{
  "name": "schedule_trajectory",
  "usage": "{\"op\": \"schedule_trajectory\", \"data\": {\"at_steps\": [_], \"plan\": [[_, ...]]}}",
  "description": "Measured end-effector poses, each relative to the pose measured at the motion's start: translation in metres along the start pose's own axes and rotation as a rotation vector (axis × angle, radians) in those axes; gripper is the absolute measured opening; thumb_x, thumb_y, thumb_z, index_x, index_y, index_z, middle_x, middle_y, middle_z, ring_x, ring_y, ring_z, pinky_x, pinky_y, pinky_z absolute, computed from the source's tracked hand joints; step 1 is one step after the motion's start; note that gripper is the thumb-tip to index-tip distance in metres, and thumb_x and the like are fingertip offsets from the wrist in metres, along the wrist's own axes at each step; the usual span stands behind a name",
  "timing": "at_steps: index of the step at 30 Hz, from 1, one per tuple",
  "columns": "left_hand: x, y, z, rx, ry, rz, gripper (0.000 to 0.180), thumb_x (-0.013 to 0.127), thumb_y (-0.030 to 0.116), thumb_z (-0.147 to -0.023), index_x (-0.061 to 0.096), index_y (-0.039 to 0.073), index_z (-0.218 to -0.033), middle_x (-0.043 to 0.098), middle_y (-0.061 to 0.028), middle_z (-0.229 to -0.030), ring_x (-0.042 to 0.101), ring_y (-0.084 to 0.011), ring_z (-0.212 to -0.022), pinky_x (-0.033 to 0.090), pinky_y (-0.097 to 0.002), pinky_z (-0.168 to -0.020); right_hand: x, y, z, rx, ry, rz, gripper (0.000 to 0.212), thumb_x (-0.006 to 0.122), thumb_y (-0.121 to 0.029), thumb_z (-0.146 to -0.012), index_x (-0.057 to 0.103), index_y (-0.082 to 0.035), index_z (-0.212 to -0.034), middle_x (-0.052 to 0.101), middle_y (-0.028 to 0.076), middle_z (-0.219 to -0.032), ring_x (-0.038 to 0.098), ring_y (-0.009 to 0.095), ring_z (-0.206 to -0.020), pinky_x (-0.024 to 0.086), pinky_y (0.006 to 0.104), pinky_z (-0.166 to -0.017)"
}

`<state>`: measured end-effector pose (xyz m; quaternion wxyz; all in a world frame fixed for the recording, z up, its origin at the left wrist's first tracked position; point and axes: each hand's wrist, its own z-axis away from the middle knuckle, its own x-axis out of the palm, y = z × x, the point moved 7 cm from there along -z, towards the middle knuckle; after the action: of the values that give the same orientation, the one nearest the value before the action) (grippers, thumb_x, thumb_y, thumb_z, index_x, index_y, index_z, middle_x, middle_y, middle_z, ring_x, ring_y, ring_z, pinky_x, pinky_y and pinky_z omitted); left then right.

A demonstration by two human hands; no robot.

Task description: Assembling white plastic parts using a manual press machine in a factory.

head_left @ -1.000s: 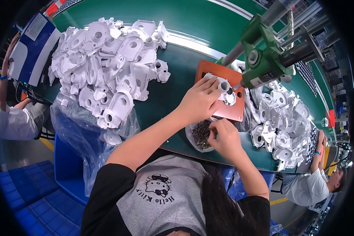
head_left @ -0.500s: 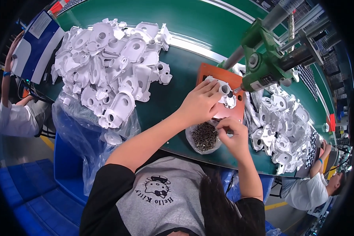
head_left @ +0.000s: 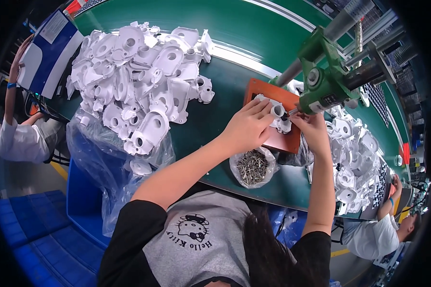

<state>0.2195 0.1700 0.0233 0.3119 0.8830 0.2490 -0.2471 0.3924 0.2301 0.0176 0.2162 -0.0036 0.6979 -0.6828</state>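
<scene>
1. We work at a green conveyor table (head_left: 225, 28) in a factory line; blue crates (head_left: 43, 229) stand on the floor below it, to our left.
2. An orange fixture block (head_left: 268, 93) lies on the table straight ahead of us, and a white plastic part (head_left: 278, 115) sits on it.
3. Our left hand (head_left: 246, 126) presses down on that white part, fingers spread across its near side and gripping it.
4. Our right hand (head_left: 313, 129) is closed in a pinch beside the part's round socket; what it pinches is too small to tell.
5. A green powered screwdriver (head_left: 328, 83) hangs on its arm just above and right of the part, its tip close to our right fingers.
6. A clear bag of metal screws (head_left: 253, 167) lies open near the table edge, between our forearms.
7. A large heap of white housings (head_left: 143, 81) fills the table on the left, and a smaller heap (head_left: 354, 158) lies on the right.
8. Other people's sleeves show at the far left (head_left: 19, 138) and lower right (head_left: 373, 237).
</scene>
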Motion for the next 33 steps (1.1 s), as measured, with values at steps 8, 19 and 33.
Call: {"op": "schedule_trajectory", "data": {"at_steps": [8,19,33], "plan": [[0.000,-0.001,0.000,-0.007,0.013,0.015,0.020,0.059,0.008,-0.074,0.059,-0.001,-0.092,0.062,-0.0218,-0.110,0.057,-0.0343,-0.111,0.040,-0.0448,-0.101,0.003,-0.005,-0.010,-0.058,-0.041,-0.007,0.040,0.056,0.014,-0.078,0.050,0.000,-0.115,0.055,0.005,-0.106,0.056,0.013,-0.094,0.046,0.0277,-0.086],[-0.003,-0.001,-0.001,-0.027,-0.001,0.027,0.013,0.060,0.007,-0.076,0.057,-0.002,-0.085,0.061,-0.0215,-0.116,0.056,-0.0328,-0.113,0.042,-0.0444,-0.101,0.005,-0.003,-0.014,0.008,-0.046,-0.079,0.032,0.057,0.010,-0.079,0.052,0.000,-0.110,0.057,0.004,-0.093,0.055,0.012,-0.088,0.044,0.0256,-0.081],[0.001,-0.005,-0.001,-0.048,-0.020,0.047,0.015,0.060,0.007,-0.074,0.057,-0.001,-0.086,0.061,-0.0216,-0.114,0.056,-0.0331,-0.113,0.041,-0.0443,-0.102,0.011,-0.007,-0.019,-0.015,-0.105,-0.017,0.034,0.060,0.005,-0.082,0.051,0.000,-0.114,0.056,0.003,-0.088,0.053,0.008,-0.083,0.044,0.0215,-0.076]]}}
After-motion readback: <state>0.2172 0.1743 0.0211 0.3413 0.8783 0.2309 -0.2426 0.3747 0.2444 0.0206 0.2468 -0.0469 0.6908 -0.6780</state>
